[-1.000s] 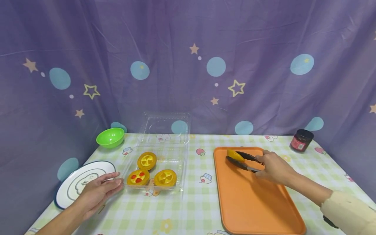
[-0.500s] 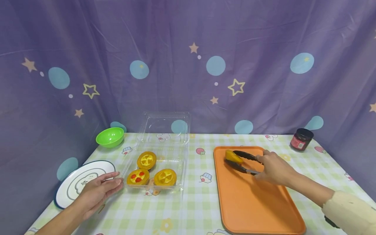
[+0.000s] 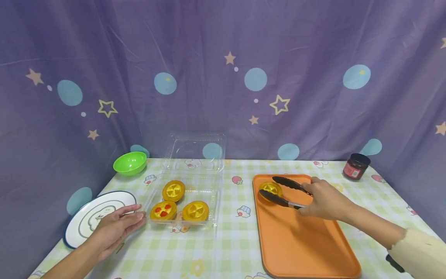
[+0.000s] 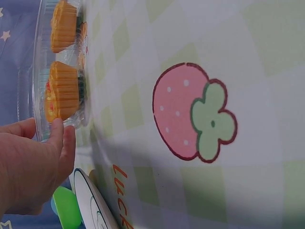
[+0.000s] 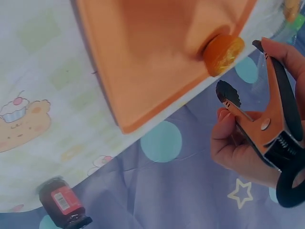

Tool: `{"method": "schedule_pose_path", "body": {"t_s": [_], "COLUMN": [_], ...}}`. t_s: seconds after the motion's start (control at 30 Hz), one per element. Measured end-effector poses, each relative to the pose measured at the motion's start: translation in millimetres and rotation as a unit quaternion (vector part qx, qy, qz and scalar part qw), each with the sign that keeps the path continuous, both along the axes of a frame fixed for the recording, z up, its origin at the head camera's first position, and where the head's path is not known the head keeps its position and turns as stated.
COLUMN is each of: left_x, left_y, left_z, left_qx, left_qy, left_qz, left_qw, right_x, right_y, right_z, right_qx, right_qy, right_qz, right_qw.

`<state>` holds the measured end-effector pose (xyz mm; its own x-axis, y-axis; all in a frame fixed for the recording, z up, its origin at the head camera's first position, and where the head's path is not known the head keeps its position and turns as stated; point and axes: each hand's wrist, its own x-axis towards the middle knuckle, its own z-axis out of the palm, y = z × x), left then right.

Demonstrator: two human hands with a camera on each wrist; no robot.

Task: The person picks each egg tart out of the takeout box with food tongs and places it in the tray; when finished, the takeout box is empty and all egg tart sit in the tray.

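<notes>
My right hand (image 3: pixel 325 199) grips a pair of tongs (image 3: pixel 277 198) with black tips and metal arms. The tips stand spread apart over an egg tart (image 3: pixel 270 190) that lies face up on the orange tray (image 3: pixel 303 240), near its far left corner. In the right wrist view the tart (image 5: pixel 222 55) is apart from the tongs' tips. My left hand (image 3: pixel 113 230), fingers extended, rests at the left edge of a clear hinged plastic box (image 3: pixel 212 193). Inside the box sit three tarts, one with red pieces (image 3: pixel 163 210); the left wrist view shows my fingertips (image 4: pixel 58 129) beside its wall.
A white plate (image 3: pixel 78 226) with a dark rim lies left of the box, partly behind my left hand. Farther back stands a green bowl (image 3: pixel 130 163). A dark jar (image 3: pixel 356 166) with a red label stands at the back right. The box's lid (image 3: pixel 195 153) leans upright.
The tart was tilted between the tongs' tips; now it lies flat on the tray and the tips have spread. My left hand has stayed in place.
</notes>
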<state>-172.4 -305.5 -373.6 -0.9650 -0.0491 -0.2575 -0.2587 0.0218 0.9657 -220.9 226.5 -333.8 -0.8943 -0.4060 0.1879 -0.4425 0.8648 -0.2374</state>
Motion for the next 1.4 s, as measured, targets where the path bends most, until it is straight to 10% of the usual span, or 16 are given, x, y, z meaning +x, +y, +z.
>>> {"method": "schedule_pose_path", "body": {"t_s": [1.4], "left_x": [1.0], "left_y": [-0.6], "left_z": [-1.1], "left_qx": [0.010], "left_qy": [0.002], "left_qz": [0.000], "left_qw": [0.9999], "right_x": [-11.2], "right_y": [-81.3], "right_z": [41.0], "right_qx": [-0.045], "right_qy": [-0.015], "right_qz": [0.101], "right_qw": [0.994]}}
